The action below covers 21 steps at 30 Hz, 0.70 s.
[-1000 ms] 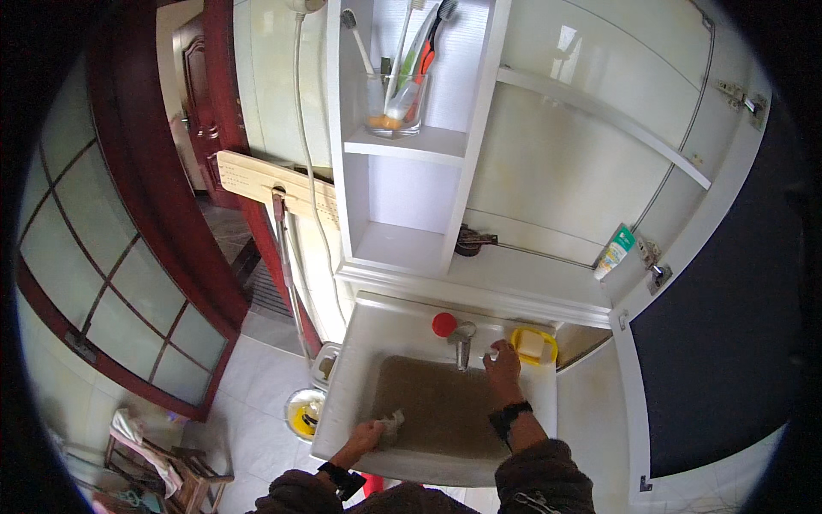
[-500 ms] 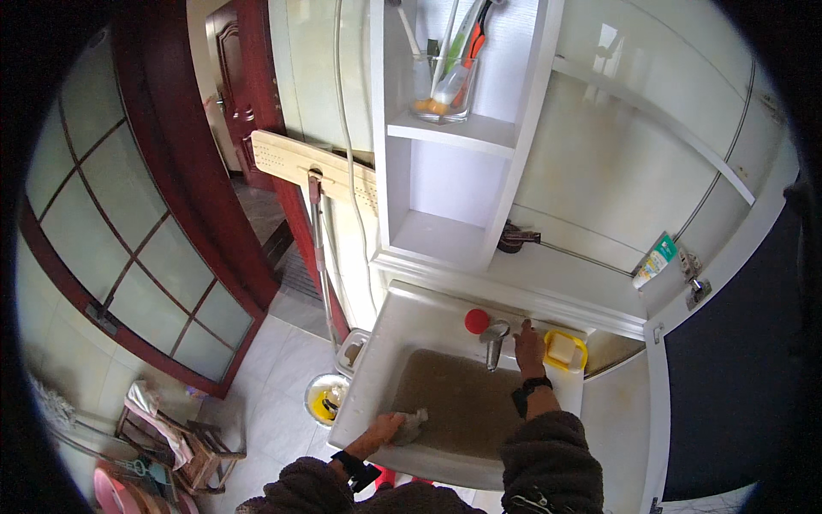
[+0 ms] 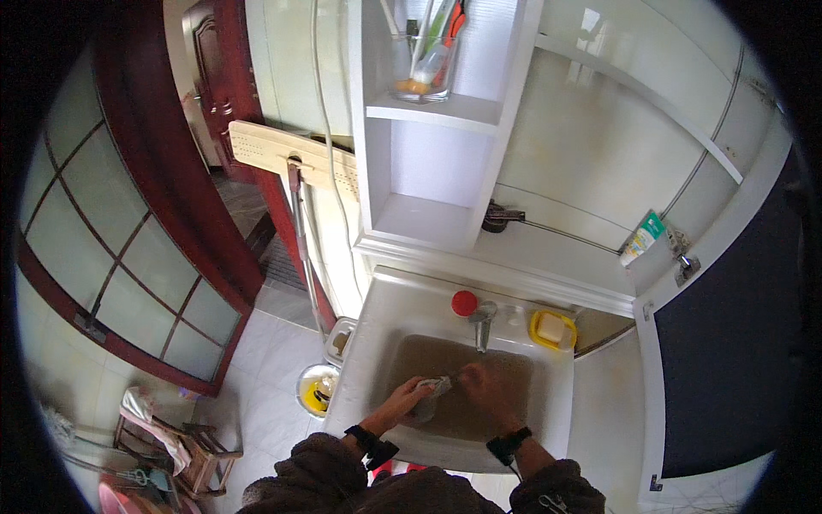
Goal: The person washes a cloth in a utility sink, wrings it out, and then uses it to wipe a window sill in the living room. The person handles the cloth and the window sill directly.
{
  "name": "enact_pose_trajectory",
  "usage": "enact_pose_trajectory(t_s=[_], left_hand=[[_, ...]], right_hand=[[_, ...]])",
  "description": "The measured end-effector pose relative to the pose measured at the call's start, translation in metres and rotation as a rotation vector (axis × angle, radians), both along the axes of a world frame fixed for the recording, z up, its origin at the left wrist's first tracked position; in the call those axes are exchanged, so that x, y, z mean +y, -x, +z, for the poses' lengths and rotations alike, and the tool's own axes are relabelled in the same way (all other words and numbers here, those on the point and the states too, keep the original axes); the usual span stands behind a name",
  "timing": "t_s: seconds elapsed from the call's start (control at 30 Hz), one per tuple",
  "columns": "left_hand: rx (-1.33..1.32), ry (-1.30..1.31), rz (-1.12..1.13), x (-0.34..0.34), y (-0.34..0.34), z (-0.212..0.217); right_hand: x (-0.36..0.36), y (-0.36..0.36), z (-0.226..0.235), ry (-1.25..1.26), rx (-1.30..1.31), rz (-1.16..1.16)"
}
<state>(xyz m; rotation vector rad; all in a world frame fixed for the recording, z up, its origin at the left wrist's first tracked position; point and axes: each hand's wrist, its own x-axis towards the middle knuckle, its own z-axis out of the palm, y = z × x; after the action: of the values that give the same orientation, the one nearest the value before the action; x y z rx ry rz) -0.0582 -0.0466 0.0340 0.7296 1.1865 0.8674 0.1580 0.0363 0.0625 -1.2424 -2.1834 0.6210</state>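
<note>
Over the white sink (image 3: 561, 411), which holds murky brownish water (image 3: 428, 349), both my hands are close together. My left hand (image 3: 401, 406) grips a wet greyish cloth (image 3: 437, 385) at the sink's left half. My right hand (image 3: 490, 390) is just to the right of the cloth, low over the water. Motion smears its fingers, and I cannot tell whether they touch the cloth. Behind the hands stands the metal faucet (image 3: 483, 324), with a red round cap (image 3: 464, 302) on its left.
A yellow soap dish (image 3: 563, 344) with a pale bar of soap (image 3: 550, 329) sits on the sink's back right rim. On the floor to the left are a basin (image 3: 307, 397) and a mop (image 3: 300, 214) leaning upright. White shelves (image 3: 428, 227) rise behind the sink.
My right hand has come down from beside the faucet to the water near the cloth. My left hand has lifted the cloth from the sink's front left edge inward. The view has shifted slightly.
</note>
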Motion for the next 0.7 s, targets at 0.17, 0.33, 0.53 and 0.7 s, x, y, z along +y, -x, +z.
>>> enact_pose_trajectory(t_s=[0.17, 0.33, 0.53, 0.7], left_hand=[[0.05, -0.168, 0.028, 0.018, -0.001, -0.018], [0.049, 0.046, 0.444, 0.022, 0.006, -0.071], [-0.455, 0.205, 0.176, 0.002, -0.001, -0.092], [-1.19, 0.246, -0.038, 0.018, -0.027, -0.104]], right_hand=[[-0.025, 0.01, -0.013, 0.402, -0.12, 0.204], [-0.004, -0.026, -0.046, 0.521, -0.55, -0.237], [0.002, -0.016, -0.116, 0.197, -0.464, -0.296], [-0.013, 0.037, -0.074, 0.426, 0.118, 0.005]])
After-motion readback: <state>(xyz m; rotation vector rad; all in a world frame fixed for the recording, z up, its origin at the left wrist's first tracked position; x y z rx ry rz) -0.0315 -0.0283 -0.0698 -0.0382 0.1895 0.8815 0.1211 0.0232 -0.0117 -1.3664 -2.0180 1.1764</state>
